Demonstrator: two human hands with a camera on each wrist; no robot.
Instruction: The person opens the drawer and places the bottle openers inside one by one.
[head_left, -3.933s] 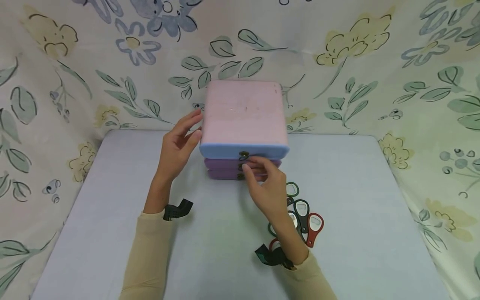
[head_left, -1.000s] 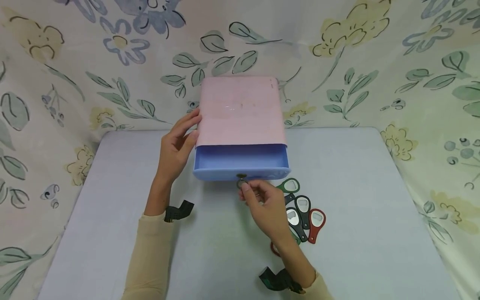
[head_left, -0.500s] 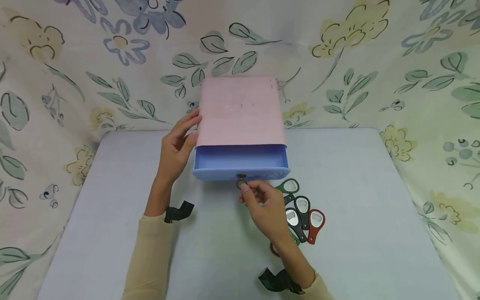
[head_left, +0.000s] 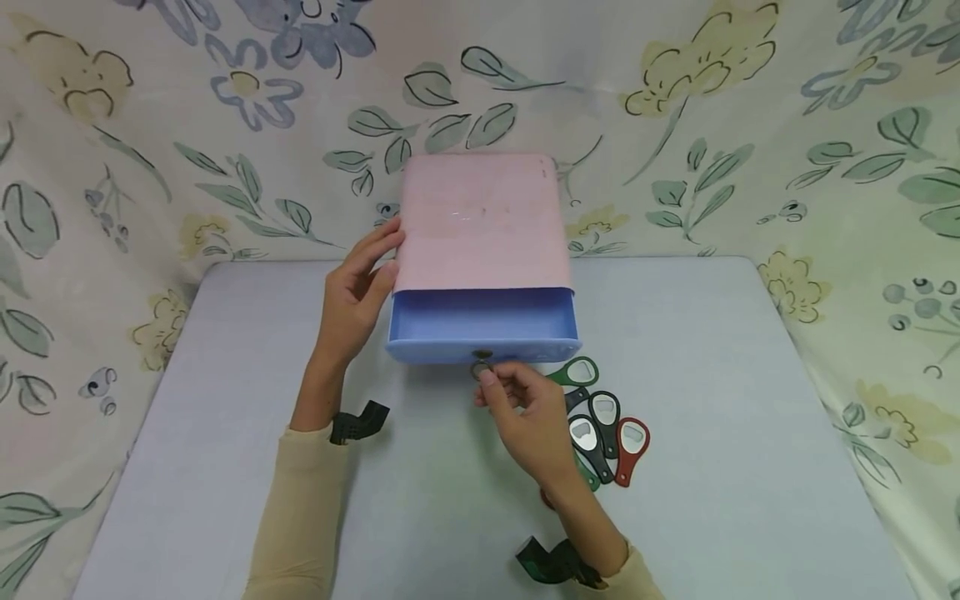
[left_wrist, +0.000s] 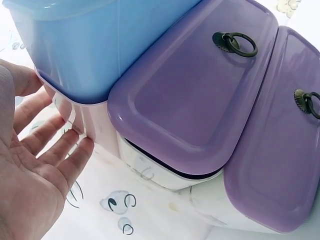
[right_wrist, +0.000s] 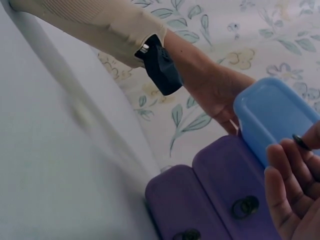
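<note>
Head view is showing a pink box standing at the far middle of the table. Its top blue drawer is sticking out toward the near side. A few seconds ago, that drawer was sitting shut; now its inside is showing, so it is likely wide enough for small things to go in or out. In the last half second it is hardly moving.

The right hand is pinching the drawer's ring between thumb and finger, just in front of the drawer. The left hand is resting loosely, fingers not curled around anything, with its tips touching the box's left side. It is probably helping the box stay still.

Under the blue drawer, two purple drawers are looking shut, or nearly so. Some red, green and black tools are lying on the near right, partly behind the right arm.
</note>
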